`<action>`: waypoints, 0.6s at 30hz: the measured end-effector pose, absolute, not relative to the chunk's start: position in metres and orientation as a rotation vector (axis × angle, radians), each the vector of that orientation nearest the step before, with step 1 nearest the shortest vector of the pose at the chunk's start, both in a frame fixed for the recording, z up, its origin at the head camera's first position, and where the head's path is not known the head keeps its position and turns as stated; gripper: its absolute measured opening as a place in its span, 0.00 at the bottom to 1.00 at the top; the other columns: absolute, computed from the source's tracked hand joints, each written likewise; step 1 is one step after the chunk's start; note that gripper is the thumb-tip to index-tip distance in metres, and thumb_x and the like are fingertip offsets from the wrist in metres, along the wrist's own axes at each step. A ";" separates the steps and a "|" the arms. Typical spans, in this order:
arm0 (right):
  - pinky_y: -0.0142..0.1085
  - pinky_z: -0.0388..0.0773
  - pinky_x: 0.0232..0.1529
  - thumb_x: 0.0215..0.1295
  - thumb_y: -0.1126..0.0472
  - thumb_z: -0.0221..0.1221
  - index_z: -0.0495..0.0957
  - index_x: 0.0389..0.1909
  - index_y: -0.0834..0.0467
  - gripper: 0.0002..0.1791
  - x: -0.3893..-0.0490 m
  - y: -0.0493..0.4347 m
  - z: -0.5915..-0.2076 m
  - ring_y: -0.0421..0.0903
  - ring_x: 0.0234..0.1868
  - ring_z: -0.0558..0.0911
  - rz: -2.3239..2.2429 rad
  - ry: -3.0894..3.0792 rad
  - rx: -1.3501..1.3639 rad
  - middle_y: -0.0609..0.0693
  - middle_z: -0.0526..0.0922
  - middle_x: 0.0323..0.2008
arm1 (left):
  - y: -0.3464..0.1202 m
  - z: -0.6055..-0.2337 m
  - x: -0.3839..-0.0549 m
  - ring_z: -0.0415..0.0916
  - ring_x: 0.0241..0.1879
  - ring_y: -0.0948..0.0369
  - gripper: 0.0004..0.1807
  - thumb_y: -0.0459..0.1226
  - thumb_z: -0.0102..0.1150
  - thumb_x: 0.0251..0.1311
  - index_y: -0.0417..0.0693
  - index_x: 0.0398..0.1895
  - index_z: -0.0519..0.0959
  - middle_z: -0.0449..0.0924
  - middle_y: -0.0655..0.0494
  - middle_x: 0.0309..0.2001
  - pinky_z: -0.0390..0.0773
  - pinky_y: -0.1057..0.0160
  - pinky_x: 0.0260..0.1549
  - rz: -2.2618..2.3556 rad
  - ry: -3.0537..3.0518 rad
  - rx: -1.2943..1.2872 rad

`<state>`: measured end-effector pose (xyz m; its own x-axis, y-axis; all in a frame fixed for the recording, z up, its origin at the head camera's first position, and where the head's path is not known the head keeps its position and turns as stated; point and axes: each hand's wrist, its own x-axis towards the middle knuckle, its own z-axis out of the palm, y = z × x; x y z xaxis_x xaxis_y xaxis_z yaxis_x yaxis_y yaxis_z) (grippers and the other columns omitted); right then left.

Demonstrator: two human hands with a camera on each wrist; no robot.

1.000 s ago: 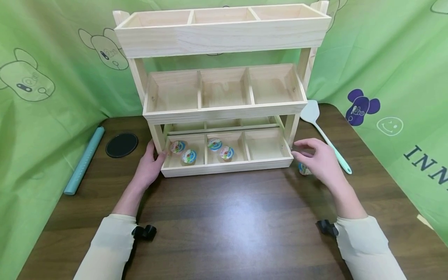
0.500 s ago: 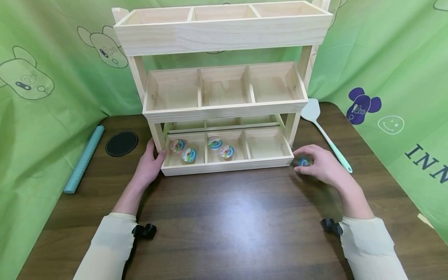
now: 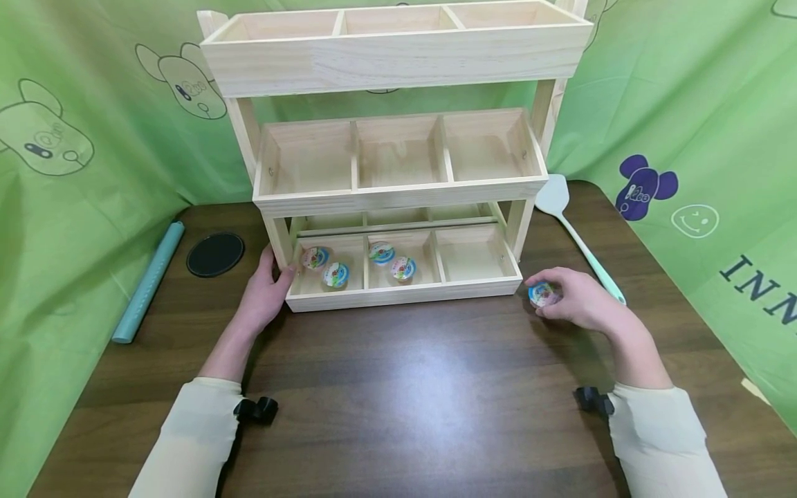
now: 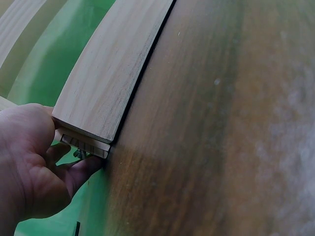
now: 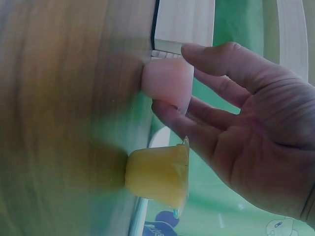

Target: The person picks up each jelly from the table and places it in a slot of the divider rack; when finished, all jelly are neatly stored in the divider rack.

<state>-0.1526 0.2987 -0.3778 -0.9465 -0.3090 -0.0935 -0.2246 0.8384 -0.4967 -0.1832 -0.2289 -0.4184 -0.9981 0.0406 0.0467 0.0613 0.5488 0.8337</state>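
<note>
A three-tier wooden shelf [image 3: 398,200] stands at the back, each tier split into compartments. My left hand [image 3: 264,294] grips its lower left end; in the left wrist view the fingers [image 4: 81,172] reach round the end of the bottom tray [image 4: 113,73]. My right hand [image 3: 575,297], just right of that tray, pinches a pink jelly cup [image 5: 167,81] between thumb and fingers. Beside it stands a yellow jelly cup [image 5: 157,174], hidden under the hand in the head view. The bottom tray holds jelly cups [image 3: 336,275] in its left and middle compartments.
On the left lie a teal cylinder [image 3: 148,282] and a black round disc [image 3: 215,254]. A pale spatula [image 3: 579,238] lies behind my right hand. A green printed curtain [image 3: 685,124] surrounds the brown table [image 3: 398,387].
My right hand has moved down and slightly right, its fingers coming round the jelly cup, whose lid now shows more. The left hand stays at the shelf's end.
</note>
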 end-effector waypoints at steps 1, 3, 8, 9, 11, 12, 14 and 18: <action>0.46 0.73 0.44 0.51 0.66 0.72 0.82 0.54 0.62 0.25 -0.153 0.300 -0.378 0.54 0.43 0.78 -0.739 2.846 -0.415 0.61 0.82 0.46 | -0.229 -0.418 -0.183 0.63 0.68 0.39 0.38 0.44 0.45 0.77 0.49 0.83 0.41 0.59 0.32 0.73 0.61 0.39 0.65 -1.477 -2.745 -0.090; 0.45 0.72 0.41 0.51 0.66 0.71 0.82 0.54 0.62 0.25 -0.154 0.301 -0.378 0.54 0.41 0.77 -0.747 2.844 -0.400 0.60 0.83 0.43 | -0.229 -0.418 -0.183 0.63 0.67 0.39 0.38 0.44 0.45 0.77 0.49 0.82 0.41 0.59 0.32 0.73 0.61 0.39 0.65 -1.474 -2.745 -0.090; 0.41 0.73 0.37 0.53 0.65 0.70 0.83 0.53 0.63 0.23 -0.152 0.303 -0.375 0.52 0.39 0.77 -0.776 2.850 -0.339 0.59 0.83 0.42 | -0.228 -0.417 -0.183 0.61 0.68 0.39 0.38 0.44 0.44 0.78 0.49 0.83 0.40 0.58 0.32 0.74 0.61 0.39 0.66 -1.467 -2.753 -0.087; 0.40 0.74 0.37 0.55 0.65 0.70 0.83 0.53 0.63 0.23 -0.151 0.303 -0.374 0.52 0.39 0.77 -0.786 2.852 -0.328 0.59 0.83 0.43 | -0.228 -0.417 -0.183 0.61 0.68 0.39 0.38 0.44 0.44 0.78 0.48 0.83 0.40 0.58 0.32 0.74 0.60 0.39 0.66 -1.463 -2.755 -0.085; 0.40 0.74 0.39 0.57 0.63 0.70 0.83 0.54 0.62 0.22 -0.150 0.304 -0.372 0.52 0.41 0.78 -0.802 2.865 -0.321 0.60 0.84 0.45 | -0.228 -0.417 -0.183 0.61 0.69 0.38 0.38 0.45 0.44 0.78 0.49 0.83 0.40 0.58 0.32 0.74 0.60 0.38 0.66 -1.457 -2.758 -0.082; 0.40 0.74 0.40 0.58 0.62 0.70 0.83 0.54 0.62 0.22 -0.149 0.304 -0.371 0.52 0.42 0.78 -0.815 2.874 -0.322 0.60 0.84 0.47 | -0.228 -0.416 -0.183 0.61 0.69 0.38 0.38 0.45 0.44 0.78 0.49 0.83 0.40 0.58 0.32 0.73 0.60 0.38 0.66 -1.456 -2.759 -0.081; 0.39 0.74 0.42 0.59 0.60 0.71 0.83 0.55 0.61 0.22 -0.148 0.304 -0.369 0.53 0.44 0.79 -0.843 2.896 -0.337 0.60 0.84 0.49 | -0.228 -0.417 -0.183 0.60 0.69 0.38 0.39 0.45 0.44 0.78 0.49 0.83 0.40 0.58 0.31 0.73 0.59 0.38 0.66 -1.452 -2.762 -0.079; 0.33 0.71 0.45 0.60 0.57 0.72 0.84 0.54 0.58 0.22 -0.146 0.301 -0.367 0.51 0.49 0.78 -0.921 2.948 -0.419 0.58 0.84 0.52 | -0.229 -0.416 -0.183 0.60 0.69 0.38 0.39 0.47 0.44 0.78 0.49 0.83 0.39 0.57 0.31 0.74 0.59 0.37 0.66 -1.457 -2.768 -0.079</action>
<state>-0.1458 0.3011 -0.3667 -0.9635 -0.2617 0.0560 -0.2470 0.7892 -0.5623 -0.1828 -0.2288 -0.4164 -0.9986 0.0386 0.0350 0.0507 0.5652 0.8234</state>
